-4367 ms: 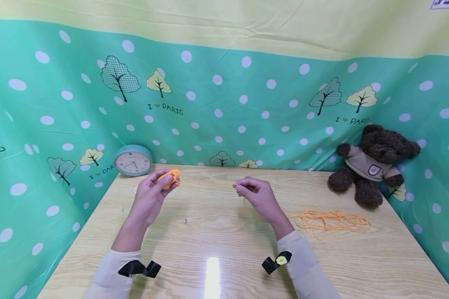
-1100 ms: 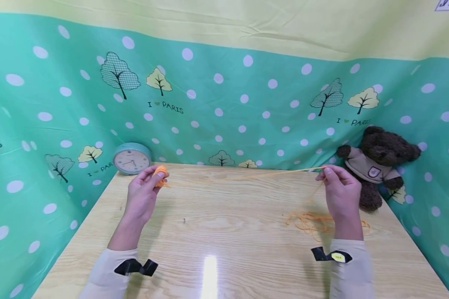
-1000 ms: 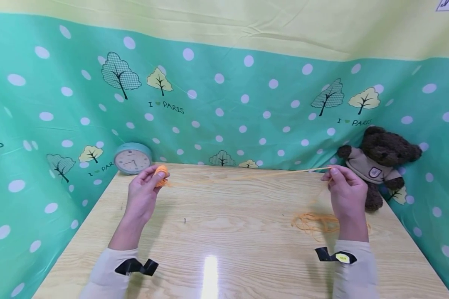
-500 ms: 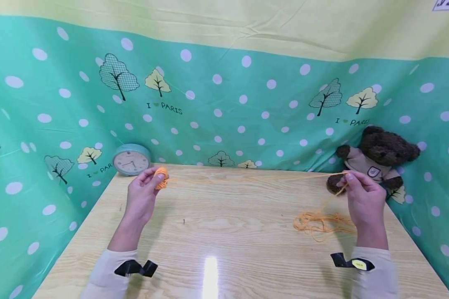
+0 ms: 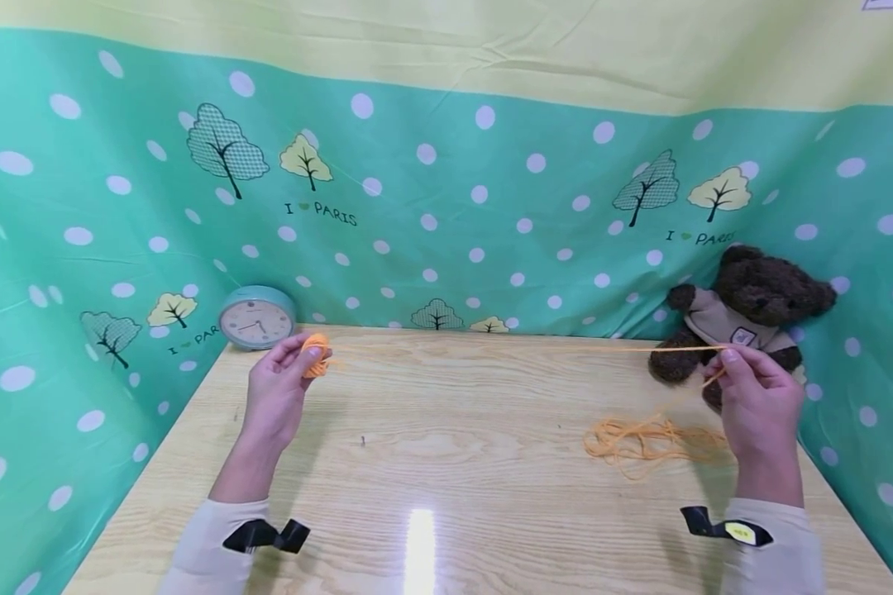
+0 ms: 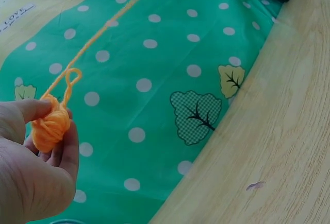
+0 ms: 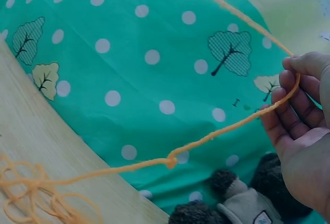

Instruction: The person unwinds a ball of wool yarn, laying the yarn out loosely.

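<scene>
Between thumb and fingers, my left hand (image 5: 277,397) holds a small wound ball of orange yarn (image 5: 316,355). In the left wrist view a short loop sticks up from the ball (image 6: 50,126). My right hand (image 5: 761,401), far to the right in front of the teddy bear, pinches the yarn strand (image 5: 670,349), which stretches between both hands. From the right fingers the strand runs down to a loose heap of orange yarn (image 5: 640,442) on the table. A small knot (image 7: 171,161) shows on that part in the right wrist view.
A brown teddy bear (image 5: 770,289) in a grey shirt sits at the back right corner. At the back left stands a teal clock (image 5: 257,318). Green dotted cloth (image 5: 484,223) surrounds the wooden table (image 5: 476,471). A tiny dark speck (image 5: 363,441) lies left of centre.
My right hand has moved from mid-table far to the right, drawing out the strand between the hands. My left hand has shifted slightly left, still holding the ball.
</scene>
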The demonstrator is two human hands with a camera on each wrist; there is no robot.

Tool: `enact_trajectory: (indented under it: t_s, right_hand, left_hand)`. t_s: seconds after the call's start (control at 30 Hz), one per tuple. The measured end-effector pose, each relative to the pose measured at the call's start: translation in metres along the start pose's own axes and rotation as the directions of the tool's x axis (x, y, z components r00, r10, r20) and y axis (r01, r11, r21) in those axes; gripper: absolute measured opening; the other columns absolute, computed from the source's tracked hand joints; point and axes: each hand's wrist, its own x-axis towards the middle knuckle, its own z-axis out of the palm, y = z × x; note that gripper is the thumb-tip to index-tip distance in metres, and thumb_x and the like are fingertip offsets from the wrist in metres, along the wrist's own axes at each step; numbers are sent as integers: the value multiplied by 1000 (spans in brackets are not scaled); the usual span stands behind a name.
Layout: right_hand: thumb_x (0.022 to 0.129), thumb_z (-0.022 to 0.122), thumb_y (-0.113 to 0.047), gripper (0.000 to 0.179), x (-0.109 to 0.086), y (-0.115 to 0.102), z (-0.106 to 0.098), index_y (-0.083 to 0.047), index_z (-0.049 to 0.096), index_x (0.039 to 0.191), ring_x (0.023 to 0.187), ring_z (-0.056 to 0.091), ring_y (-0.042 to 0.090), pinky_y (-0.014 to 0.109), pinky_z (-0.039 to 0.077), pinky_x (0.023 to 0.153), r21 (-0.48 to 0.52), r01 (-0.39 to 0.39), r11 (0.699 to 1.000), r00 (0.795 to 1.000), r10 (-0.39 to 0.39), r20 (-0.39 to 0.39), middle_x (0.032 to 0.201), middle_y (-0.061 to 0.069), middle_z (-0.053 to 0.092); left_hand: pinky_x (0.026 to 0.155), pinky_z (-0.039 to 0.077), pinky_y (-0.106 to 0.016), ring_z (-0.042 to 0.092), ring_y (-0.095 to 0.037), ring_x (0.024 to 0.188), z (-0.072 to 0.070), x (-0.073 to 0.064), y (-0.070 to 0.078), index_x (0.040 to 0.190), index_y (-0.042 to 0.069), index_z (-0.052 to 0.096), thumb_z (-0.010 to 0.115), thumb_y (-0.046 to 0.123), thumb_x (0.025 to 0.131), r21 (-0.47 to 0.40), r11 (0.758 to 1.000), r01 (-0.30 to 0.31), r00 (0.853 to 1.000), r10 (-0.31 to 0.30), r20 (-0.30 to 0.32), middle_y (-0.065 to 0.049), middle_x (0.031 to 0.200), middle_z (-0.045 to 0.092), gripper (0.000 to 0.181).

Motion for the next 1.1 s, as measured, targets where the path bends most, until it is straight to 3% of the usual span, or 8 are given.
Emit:
enact_trajectory:
  t_s: [0.13,0.37,0.6,0.87,1.1]
  right_hand:
    - [95,69,2,21,2,-3,-7,15,69,111,75,64,18,20,59,72,27,-12,1000,1000,13,-19,94,10,70]
    - [94,68,6,19,5,-5,-17,19,67,107,71,64,22,23,60,67,141,18,990,999,-13,-31,92,15,70]
    - [92,70,7,19,9,0,-22,21,67,104,69,66,22,24,60,66,152,68,986,998,-67,-7,87,15,70]
    - [90,77,-1,31,9,-2,-21,20,66,110,73,62,21,23,60,65,65,44,997,998,-41,-55,93,15,67]
    - [90,76,2,29,10,-4,-22,21,66,109,70,64,22,23,60,65,101,56,993,998,-51,-49,88,15,69]
  left_hand:
    - [88,58,-16,73,-4,97,-3,0,0,118,14,64,72,15,97,6,1000,8,1000,-8,24,8,104,76,22]
    - [87,57,-16,73,-5,96,-3,0,-1,117,13,63,69,12,99,10,1000,1,991,-3,134,8,103,75,19]
    - [84,58,-16,71,-5,94,-2,-3,-1,111,14,65,60,7,104,-102,995,1,972,23,234,6,101,73,11]
    - [78,57,-15,70,-7,93,-4,-4,-1,106,16,65,56,13,107,-249,967,53,968,11,250,5,100,70,10]
    - [82,57,-16,70,-7,95,-4,0,-1,107,14,65,55,5,106,-257,965,49,967,18,254,4,102,71,14]
